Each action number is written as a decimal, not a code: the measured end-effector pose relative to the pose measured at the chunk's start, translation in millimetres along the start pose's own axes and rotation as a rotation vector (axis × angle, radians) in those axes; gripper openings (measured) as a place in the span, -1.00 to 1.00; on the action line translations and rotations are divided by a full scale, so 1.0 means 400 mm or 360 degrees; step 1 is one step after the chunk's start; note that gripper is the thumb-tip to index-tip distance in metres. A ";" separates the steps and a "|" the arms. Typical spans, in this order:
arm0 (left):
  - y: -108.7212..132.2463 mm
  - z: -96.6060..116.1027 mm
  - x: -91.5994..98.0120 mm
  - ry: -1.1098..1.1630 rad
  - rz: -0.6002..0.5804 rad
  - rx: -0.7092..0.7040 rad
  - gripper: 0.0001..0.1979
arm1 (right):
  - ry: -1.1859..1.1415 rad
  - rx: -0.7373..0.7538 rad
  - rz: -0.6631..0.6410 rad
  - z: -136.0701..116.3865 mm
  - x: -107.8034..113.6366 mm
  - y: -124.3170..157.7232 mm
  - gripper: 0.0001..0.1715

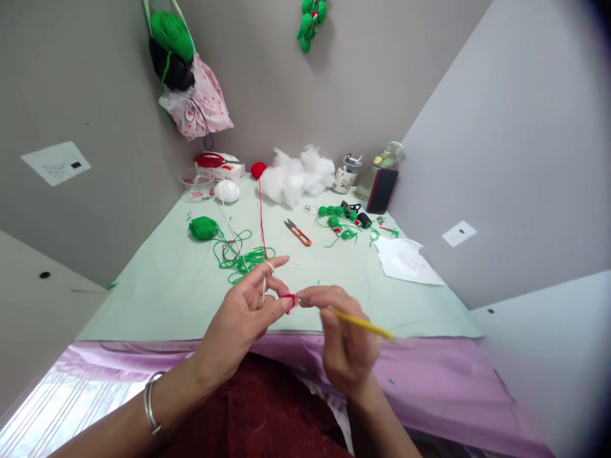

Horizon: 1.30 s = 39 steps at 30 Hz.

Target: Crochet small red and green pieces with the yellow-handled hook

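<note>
Between thumb and fingers, my left hand (251, 308) pinches a small red crochet piece (289, 301) with some white on it. White yarn runs over its raised index finger, and a red strand (262, 219) comes down to the same hand. My right hand (346, 331) grips a crochet hook (363, 324) with a yellow handle, its thin metal tip at the red piece. How the tip sits in the stitches is too small to tell. The red yarn ball (258, 170) and the white yarn ball (226, 191) lie farther back on the table.
Loose green yarn (243, 257) trails from a green ball (203, 228) at the left. Orange thread snips (298, 233) lie mid-table. Behind are white stuffing (298, 178), a pen cup (345, 177), a bottle and a phone (382, 191). Green crocheted balls (334, 221) and white paper (405, 261) lie right.
</note>
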<state>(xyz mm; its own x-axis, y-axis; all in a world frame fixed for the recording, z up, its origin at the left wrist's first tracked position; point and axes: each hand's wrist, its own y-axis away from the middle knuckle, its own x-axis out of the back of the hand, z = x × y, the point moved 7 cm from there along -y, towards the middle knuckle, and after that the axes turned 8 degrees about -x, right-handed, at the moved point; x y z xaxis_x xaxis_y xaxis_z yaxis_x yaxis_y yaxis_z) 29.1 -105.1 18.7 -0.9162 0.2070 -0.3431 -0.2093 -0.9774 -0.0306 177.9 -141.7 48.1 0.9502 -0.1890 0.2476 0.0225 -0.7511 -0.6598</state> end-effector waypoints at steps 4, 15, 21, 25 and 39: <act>-0.001 -0.020 -0.006 0.0222 -0.0052 0.0178 -0.31 | 0.0546 0.0395 -0.0042 -0.030 -0.023 0.025 -0.53; -0.006 -0.002 -0.014 0.0128 -0.0030 0.0084 -0.43 | -0.0410 -0.0308 0.0089 0.035 -0.020 -0.024 -0.74; -0.012 -0.025 -0.015 0.0323 -0.0034 0.0230 -0.43 | 0.0291 0.0175 0.0081 -0.007 -0.023 0.008 -0.54; -0.020 -0.024 -0.003 0.0463 0.0042 0.0328 -0.56 | -0.0231 -0.0273 0.0265 0.042 0.008 -0.015 -0.72; -0.015 -0.006 -0.015 0.0307 -0.0006 0.0182 -0.58 | -0.0900 -0.0664 0.0139 0.100 -0.011 -0.024 -0.75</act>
<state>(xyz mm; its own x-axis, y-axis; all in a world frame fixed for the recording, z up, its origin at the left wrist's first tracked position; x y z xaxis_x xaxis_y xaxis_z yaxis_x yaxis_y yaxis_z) 36.5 -100.5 18.7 -0.8352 0.1875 -0.5170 -0.2599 -0.9630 0.0707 186.1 -108.6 24.9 0.9614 0.0130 -0.2748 -0.0744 -0.9493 -0.3055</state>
